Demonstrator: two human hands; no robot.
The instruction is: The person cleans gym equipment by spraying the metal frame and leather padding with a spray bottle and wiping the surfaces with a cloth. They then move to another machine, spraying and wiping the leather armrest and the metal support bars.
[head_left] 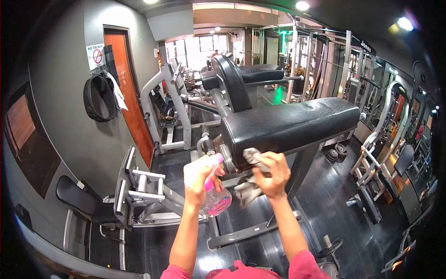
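Note:
My left hand (199, 176) is wrapped round the neck of a clear spray bottle (217, 200) with a pink collar and trigger head. A crumpled grey cloth (248, 191) is gripped in my right hand (273, 174), and part of it hangs down below the fingers. Both hands are in front of the near end of a long black padded bench pad (288, 122). The cloth's upper part lies close to the pad's lower left corner; whether it touches the pad I cannot tell.
An upright black backrest (231, 83) stands behind the pad. Grey machine frames (188, 111) are at the left, with a black seat (76, 197). Weight plates (337, 152) lie on the dark floor (325, 204) at the right. A black belt (99, 98) hangs on the wall.

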